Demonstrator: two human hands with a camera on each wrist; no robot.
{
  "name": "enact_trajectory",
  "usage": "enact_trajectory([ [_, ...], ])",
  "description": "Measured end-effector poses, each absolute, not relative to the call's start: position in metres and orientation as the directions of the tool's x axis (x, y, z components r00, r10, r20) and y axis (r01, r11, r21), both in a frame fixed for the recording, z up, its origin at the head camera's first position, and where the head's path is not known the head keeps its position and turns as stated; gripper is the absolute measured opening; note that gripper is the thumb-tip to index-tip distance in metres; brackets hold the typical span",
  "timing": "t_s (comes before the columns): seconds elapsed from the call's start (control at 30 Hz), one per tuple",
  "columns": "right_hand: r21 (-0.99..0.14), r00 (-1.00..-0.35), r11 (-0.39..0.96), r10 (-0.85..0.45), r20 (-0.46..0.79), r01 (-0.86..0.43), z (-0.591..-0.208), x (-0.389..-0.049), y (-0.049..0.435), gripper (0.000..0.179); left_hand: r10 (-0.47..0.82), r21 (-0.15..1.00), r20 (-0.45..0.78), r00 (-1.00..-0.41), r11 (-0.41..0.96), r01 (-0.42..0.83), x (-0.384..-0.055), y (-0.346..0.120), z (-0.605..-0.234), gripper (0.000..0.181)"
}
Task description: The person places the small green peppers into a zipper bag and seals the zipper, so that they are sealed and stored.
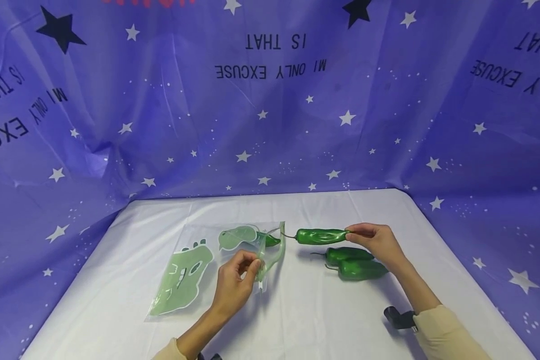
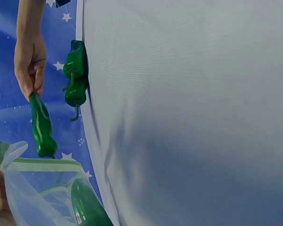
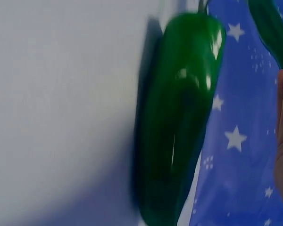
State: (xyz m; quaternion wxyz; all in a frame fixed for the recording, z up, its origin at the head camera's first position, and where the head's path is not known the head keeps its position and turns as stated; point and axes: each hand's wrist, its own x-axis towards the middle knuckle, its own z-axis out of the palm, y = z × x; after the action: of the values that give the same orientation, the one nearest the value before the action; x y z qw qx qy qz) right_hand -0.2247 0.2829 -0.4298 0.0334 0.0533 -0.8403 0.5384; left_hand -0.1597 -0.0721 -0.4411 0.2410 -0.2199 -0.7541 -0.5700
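Observation:
My left hand pinches the edge of a clear zip bag printed with green cartoon shapes, near its mouth. Inside the bag, by the opening, lies a green pepper, which also shows through the plastic in the left wrist view. With thumb and fingertips my right hand grips another green pepper by its tip. That pepper is held level above the table, its thin stem pointing left and reaching the bag's mouth. In the left wrist view the pepper hangs just over the bag's open rim.
Two more green peppers lie side by side on the white-covered table, below my right hand. A blue-purple cloth with stars and printed words hangs behind and along both sides. A black wrist device sits at my right sleeve.

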Motion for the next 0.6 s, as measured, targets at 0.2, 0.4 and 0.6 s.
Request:
enact_trajectory([
  [0.2,-0.884,-0.985,0.435,-0.103,0.137,-0.168,-0.437,-0.225,0.256,0.031,0.078,0.741,0.622,-0.779,0.263,0.618,-0.159,-0.069,-0.437,0.014],
  [0.4,-0.834,-0.974,0.502,-0.11,0.2,-0.228,-0.446,-0.226,0.23,0.02,0.133,0.721,0.642,-0.755,0.232,0.653,-0.152,-0.064,-0.418,0.013],
  [0.6,-0.78,-0.945,0.55,-0.061,0.321,-0.3,-0.45,-0.228,0.209,0.012,0.204,0.714,0.64,-0.741,0.197,0.672,-0.147,-0.061,-0.407,0.012],
])
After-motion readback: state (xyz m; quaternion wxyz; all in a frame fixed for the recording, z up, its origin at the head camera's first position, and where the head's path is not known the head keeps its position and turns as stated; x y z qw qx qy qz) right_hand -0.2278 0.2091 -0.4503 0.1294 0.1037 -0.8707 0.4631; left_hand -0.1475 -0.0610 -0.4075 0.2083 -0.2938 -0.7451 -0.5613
